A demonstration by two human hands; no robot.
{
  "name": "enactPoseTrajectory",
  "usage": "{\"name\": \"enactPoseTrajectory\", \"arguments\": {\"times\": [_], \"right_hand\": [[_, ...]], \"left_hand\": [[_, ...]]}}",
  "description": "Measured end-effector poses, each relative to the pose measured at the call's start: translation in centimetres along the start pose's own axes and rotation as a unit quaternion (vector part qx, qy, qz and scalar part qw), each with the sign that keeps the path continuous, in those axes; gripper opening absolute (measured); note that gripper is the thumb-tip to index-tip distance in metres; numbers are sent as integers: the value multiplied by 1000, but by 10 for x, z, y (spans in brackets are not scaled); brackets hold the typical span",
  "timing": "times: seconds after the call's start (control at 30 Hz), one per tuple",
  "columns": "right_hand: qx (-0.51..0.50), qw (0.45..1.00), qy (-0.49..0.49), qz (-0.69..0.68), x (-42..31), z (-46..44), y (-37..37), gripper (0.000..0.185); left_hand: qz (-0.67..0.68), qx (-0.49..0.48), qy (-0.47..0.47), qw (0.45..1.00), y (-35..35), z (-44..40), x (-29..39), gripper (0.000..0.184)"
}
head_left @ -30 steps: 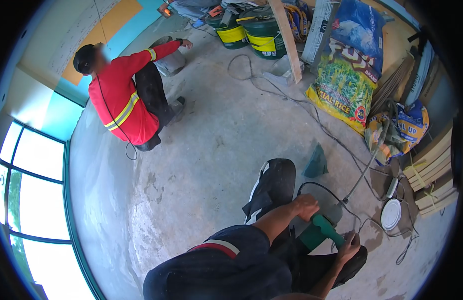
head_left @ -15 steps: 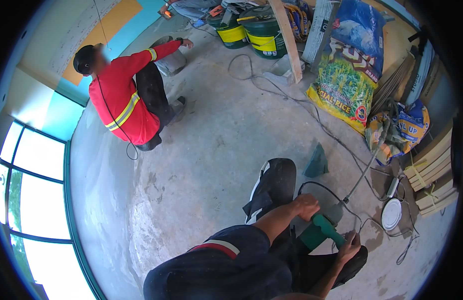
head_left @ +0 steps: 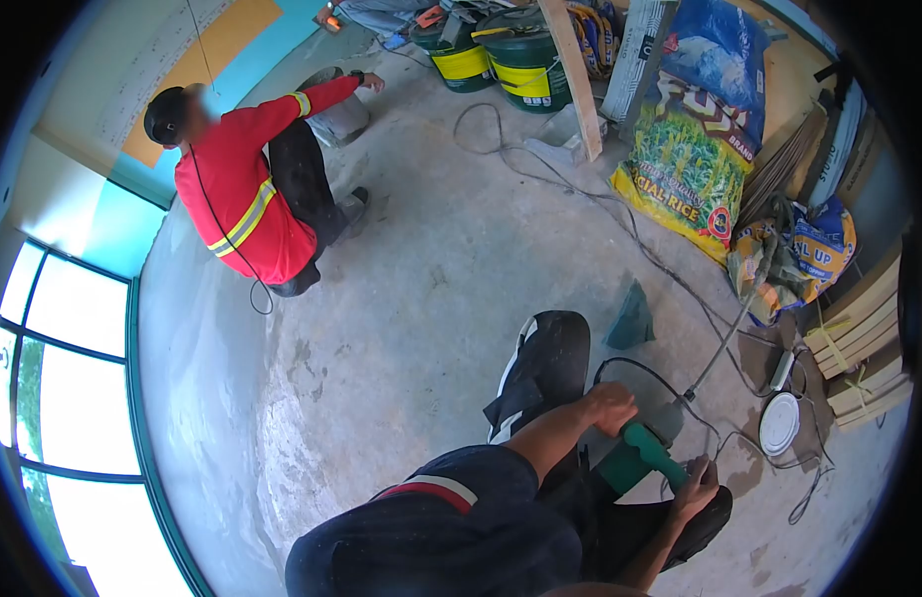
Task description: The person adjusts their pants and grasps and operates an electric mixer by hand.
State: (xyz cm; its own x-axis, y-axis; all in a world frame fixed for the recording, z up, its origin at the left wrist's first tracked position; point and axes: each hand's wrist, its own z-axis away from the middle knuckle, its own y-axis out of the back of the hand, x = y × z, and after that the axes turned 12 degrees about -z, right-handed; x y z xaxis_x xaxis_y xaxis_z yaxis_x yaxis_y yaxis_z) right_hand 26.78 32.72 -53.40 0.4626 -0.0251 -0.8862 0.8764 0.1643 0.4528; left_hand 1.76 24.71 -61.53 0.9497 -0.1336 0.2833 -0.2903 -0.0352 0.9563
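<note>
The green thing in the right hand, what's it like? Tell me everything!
The green thing looks hard, maybe plastic. It has a broad, darker part and a slimmer, brighter part with a rounded end, slanting down rightward in the picture. It's between the bent legs. The right hand grips the slim part's lower end; the left hand is near the rounded end, touching or not unclear.

Grey floor (head_left: pixel 431 249) under 2 green buckets (head_left: pixel 527 70)

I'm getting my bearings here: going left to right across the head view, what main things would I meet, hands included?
Window, person in red, left hand, right hand, white round disc, bundled wooden strips. The green object overlaps the hands' span, so I leave it out.
</note>
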Motion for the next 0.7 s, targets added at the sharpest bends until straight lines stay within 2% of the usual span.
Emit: {"name": "enactPoseTrajectory", "arguments": {"times": [0.13, 0.33, 0.53, 0.63, 0.7], "right_hand": [[-2, 1000, -2, 2, -1, 0, 1, 42], [10, 1000, 9, 2, 2, 1, 0, 42], [13, 1000, 2, 25, -4, 1, -1, 43], [6, 1000, 3, 13, -8, 1, -1, 43], [5, 1000, -2, 6, -9, 2, -1, 43]], "left_hand": [[-1, -35, 2, 999, 7, -2, 1, 17], [10, -186, 14, 982, 24, -11, 2, 17], [7, -172, -1, 985, 21, -11, 0, 19], [16, -131, -4, 991, 26, -8, -1, 19], [5, -166, 1, 986, 22, -11, 0, 19]]}}
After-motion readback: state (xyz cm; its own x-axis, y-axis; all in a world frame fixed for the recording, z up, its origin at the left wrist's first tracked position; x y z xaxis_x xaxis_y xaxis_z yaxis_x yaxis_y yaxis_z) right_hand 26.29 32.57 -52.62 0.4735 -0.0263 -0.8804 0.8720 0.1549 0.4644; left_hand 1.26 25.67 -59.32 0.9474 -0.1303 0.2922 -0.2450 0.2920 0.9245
